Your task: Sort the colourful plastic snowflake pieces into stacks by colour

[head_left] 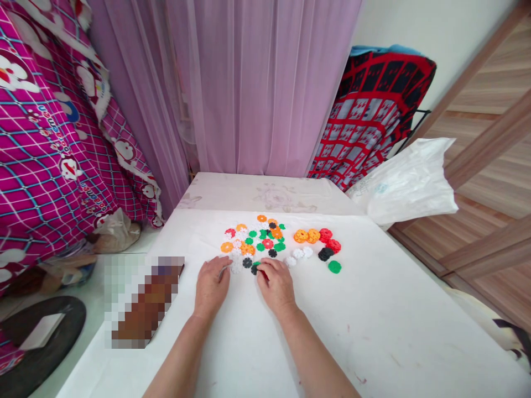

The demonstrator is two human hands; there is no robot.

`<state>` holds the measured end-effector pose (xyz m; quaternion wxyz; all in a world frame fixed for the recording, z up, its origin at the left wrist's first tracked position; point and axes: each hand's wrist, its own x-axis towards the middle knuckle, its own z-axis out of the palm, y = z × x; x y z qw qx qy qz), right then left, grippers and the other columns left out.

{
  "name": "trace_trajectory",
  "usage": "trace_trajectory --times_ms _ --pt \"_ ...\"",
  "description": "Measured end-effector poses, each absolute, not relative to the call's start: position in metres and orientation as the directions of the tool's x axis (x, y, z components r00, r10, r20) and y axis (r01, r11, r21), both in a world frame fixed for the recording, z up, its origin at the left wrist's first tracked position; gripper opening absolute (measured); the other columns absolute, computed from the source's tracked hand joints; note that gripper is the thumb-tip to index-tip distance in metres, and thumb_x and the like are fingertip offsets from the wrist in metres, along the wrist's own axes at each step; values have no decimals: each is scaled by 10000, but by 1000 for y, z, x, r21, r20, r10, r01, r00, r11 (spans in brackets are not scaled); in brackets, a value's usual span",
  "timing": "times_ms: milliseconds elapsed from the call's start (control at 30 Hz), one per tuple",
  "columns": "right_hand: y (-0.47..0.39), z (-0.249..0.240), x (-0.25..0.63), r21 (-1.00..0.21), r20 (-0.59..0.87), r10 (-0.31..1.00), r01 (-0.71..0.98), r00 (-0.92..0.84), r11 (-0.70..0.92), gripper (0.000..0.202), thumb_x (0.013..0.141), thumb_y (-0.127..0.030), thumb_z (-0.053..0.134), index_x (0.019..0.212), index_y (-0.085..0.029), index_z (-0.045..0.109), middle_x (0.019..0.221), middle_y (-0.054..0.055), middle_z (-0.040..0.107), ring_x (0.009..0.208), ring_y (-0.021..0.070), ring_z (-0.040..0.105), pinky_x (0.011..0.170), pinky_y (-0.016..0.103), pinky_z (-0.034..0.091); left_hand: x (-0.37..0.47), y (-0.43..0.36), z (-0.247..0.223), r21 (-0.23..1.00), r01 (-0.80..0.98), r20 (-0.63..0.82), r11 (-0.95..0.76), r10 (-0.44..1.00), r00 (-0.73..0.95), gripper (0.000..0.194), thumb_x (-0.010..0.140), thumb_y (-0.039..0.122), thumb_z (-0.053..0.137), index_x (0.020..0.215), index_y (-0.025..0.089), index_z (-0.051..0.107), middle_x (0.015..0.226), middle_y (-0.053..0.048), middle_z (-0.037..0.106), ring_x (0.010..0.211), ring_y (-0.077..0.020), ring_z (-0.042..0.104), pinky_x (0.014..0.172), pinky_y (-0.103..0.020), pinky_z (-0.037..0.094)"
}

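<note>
Loose plastic snowflake discs (250,241) in orange, green, white, red and black lie in a pile in front of my hands. My left hand (212,283) is at the pile's near left edge, its fingers curled beside white discs (236,264); what they hold, if anything, is hidden. With bent fingertips, my right hand (276,283) pinches a black disc (254,270), close to a green one. Another black disc (247,262) lies between the hands.
Right of the pile, discs sit grouped by colour: orange (307,236), red (333,245), white (298,255), black (326,254) and green (334,267). A blurred brown object (147,304) lies at the table's left edge. A white plastic bag (410,182) stands at the far right.
</note>
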<state>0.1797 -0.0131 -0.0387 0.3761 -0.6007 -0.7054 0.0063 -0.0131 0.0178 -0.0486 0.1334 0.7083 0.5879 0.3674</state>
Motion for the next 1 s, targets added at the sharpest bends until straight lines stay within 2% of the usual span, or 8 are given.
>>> trace_trajectory --times_ms 200,433,567,667,767,833,933,1000 --pt "-11 -35 175 -374 484 875 908 15 191 174 786 -279 650 941 -234 712 1002 48 660 954 214 539 890 361 397 -12 17 -48 633 725 364 -273 931 33 285 841 262 461 972 275 713 1121 -28 729 1131 -250 626 1087 -539 360" --pt "-8 -36 175 -416 478 878 887 23 203 107 815 -234 623 866 -244 718 927 26 679 895 190 551 840 329 394 -12 17 -47 621 733 361 -279 931 49 290 850 263 454 977 271 714 1133 -36 724 1140 -256 622 1083 -546 363" --pt "-12 -32 176 -440 504 863 868 27 230 203 883 -249 526 869 -237 728 927 44 669 883 188 549 847 329 411 -13 17 -48 621 738 342 -265 938 50 295 852 269 454 988 272 716 1131 -43 724 1162 -261 612 1085 -555 360" --pt "-15 -27 188 -544 513 850 810 115 219 315 924 -275 417 964 -203 721 919 68 662 868 180 582 817 299 451 -15 18 -50 623 740 331 -252 943 43 297 857 283 450 993 280 714 1144 -38 720 1174 -261 607 1089 -560 355" --pt "-17 -23 223 -719 469 835 673 289 171 343 913 -361 424 975 -199 719 908 59 693 840 173 625 771 271 481 -16 19 -52 618 741 337 -263 940 53 303 868 307 442 999 283 714 1137 -37 723 1173 -263 608 1092 -557 353" --pt "-17 -21 258 -823 399 796 560 455 93 351 849 -456 503 902 -193 730 889 54 715 812 185 636 735 275 489 -16 19 -53 612 744 339 -268 939 59 310 875 323 435 1004 282 714 1140 -38 723 1175 -268 607 1091 -562 350" --pt "-18 -19 315 -910 252 696 409 673 -66 440 713 -547 590 870 -161 732 798 48 713 740 192 625 686 284 483 -17 20 -54 607 748 335 -267 940 63 317 879 336 430 1007 278 714 1142 -39 722 1179 -270 605 1090 -562 348" --pt "-17 -17 346 -927 170 679 349 714 -135 506 683 -588 568 871 -145 725 731 43 698 684 182 608 624 275 467 -17 21 -54 605 750 337 -267 940 62 322 878 345 427 1002 277 717 1130 -40 727 1174 -268 608 1092 -556 347"
